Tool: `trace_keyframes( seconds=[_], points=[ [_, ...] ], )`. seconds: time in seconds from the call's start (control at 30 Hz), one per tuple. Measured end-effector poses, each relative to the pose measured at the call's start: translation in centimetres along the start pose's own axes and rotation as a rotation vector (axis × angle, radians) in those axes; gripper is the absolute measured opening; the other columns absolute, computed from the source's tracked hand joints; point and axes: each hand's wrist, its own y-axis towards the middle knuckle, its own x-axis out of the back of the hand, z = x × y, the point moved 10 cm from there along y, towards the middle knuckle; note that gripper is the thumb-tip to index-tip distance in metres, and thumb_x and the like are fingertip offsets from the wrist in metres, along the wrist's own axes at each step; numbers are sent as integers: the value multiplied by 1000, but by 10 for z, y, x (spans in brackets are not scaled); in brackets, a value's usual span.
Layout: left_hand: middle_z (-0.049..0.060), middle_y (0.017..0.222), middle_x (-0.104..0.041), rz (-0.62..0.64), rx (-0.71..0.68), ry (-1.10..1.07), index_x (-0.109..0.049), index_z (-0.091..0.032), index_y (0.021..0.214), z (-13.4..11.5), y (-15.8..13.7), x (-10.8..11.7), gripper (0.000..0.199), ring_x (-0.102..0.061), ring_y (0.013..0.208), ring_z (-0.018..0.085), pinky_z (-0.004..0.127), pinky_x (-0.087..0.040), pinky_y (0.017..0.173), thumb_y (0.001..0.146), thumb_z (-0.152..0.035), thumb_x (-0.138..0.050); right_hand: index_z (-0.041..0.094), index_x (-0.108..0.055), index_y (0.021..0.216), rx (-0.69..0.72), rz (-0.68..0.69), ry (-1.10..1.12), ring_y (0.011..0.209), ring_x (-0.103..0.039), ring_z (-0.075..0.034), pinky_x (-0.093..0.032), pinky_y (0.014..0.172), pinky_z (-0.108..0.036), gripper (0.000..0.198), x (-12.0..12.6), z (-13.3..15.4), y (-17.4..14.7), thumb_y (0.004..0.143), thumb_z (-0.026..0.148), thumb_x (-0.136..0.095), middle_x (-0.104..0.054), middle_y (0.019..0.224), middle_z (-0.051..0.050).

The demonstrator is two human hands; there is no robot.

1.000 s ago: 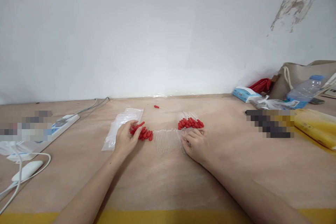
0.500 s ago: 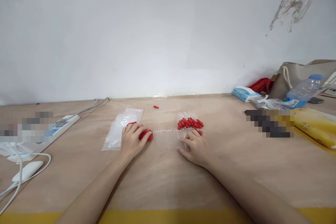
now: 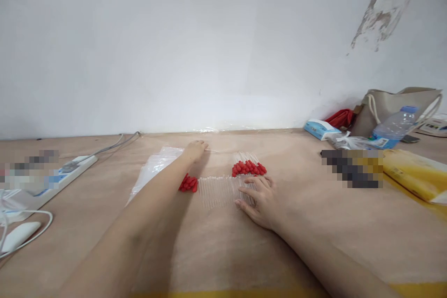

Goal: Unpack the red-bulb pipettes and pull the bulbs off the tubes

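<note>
My left hand [image 3: 196, 151] reaches to the back of the table, its fingers closed over the bulb end of a lone dropper. The dropper's thin clear tube [image 3: 212, 150] sticks out to the right; its bulb is hidden. My right hand [image 3: 260, 198] rests with fingers apart at the right end of a row of clear thin tubes [image 3: 218, 192], partly covering them. Red rubber bulbs [image 3: 189, 183] lie in a heap at the row's left end, partly behind my left forearm. Beyond my right hand lies a bundle of red-bulbed droppers [image 3: 248, 166].
Clear plastic bags [image 3: 153, 170] lie beneath and beside my left forearm. A power strip [image 3: 66, 181] with cables is at the left. At the right are a blue tissue pack [image 3: 320, 129], a water bottle [image 3: 394, 125], a grey bag [image 3: 363, 107] and a yellow package [image 3: 415, 172].
My left hand has left the red bulbs and moved up and right to the lone dropper at the back. My right hand stays by the tubes. The view has shifted slightly.
</note>
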Motion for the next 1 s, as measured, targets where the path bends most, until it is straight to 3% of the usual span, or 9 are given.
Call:
trace_keyframes(
  seconds=[0.23,0.33,0.43,0.5,0.6,0.67,0.73,0.83,1.0],
  points=[
    [8,111,-53,71,82,96,-50,-14,112,7,17,-28,30,-55,94,19,39,-48,79,86,-30,-49,26,-64,95,-45,-123,12,97,-51,-19,-27,90,-41,23,15,-11,-1,81,39,-52,-54,108,-7],
    [8,112,-52,45,97,94,-49,-15,113,8,15,-23,31,-55,94,19,39,-48,79,86,-31,-50,26,-64,95,-59,-151,14,92,-53,-18,-29,89,-40,21,18,-14,-1,82,36,-51,-54,106,-7],
    [10,102,-56,-19,103,69,-52,-11,106,8,4,-1,25,-56,91,20,38,-47,77,86,-25,-49,25,-64,93,-82,-177,5,89,-54,-17,-29,88,-40,19,19,-18,-1,81,34,-51,-55,103,-7],
    [12,90,-58,-87,90,40,-54,-11,98,5,-13,19,18,-57,85,22,36,-44,74,87,-21,-44,24,-62,97,-87,-193,-12,91,-54,-18,-30,88,-40,21,19,-20,-1,81,33,-51,-55,102,-7],
    [7,93,-57,-188,26,-19,-51,-17,97,-11,-57,44,18,-56,85,19,31,-43,71,89,-28,-38,22,-55,111,-82,-225,-31,98,-53,-21,-33,87,-39,34,21,-19,-1,81,36,-50,-55,104,-9],
    [5,89,-56,-288,-106,-142,-50,-19,92,-34,-94,54,15,-55,81,17,28,-43,70,88,-28,-39,20,-49,119,-58,-234,-32,103,-50,-23,-35,87,-40,45,23,-14,0,79,41,-51,-53,110,-11],
    [4,85,-56,-365,-235,-285,-51,-20,88,-57,-131,55,12,-54,80,16,28,-42,71,87,-26,-41,21,-47,122,1,-203,-28,106,-48,-24,-34,89,-41,50,21,-2,2,78,44,-51,-52,114,-11],
    [4,83,-58,-478,-306,-390,-53,-19,87,-79,-170,49,8,-54,79,15,28,-42,72,86,-23,-47,24,-52,116,117,-139,-8,103,-49,-22,-28,94,-42,41,14,19,2,79,43,-53,-59,107,-7],
    [4,80,-62,-525,-339,-402,-58,-20,85,-99,-185,37,8,-54,73,15,31,-39,68,84,-25,-51,28,-61,102,241,-95,22,83,-55,-15,-19,98,-44,24,-1,43,-3,82,37,-53,-64,72,1]
  ],
)
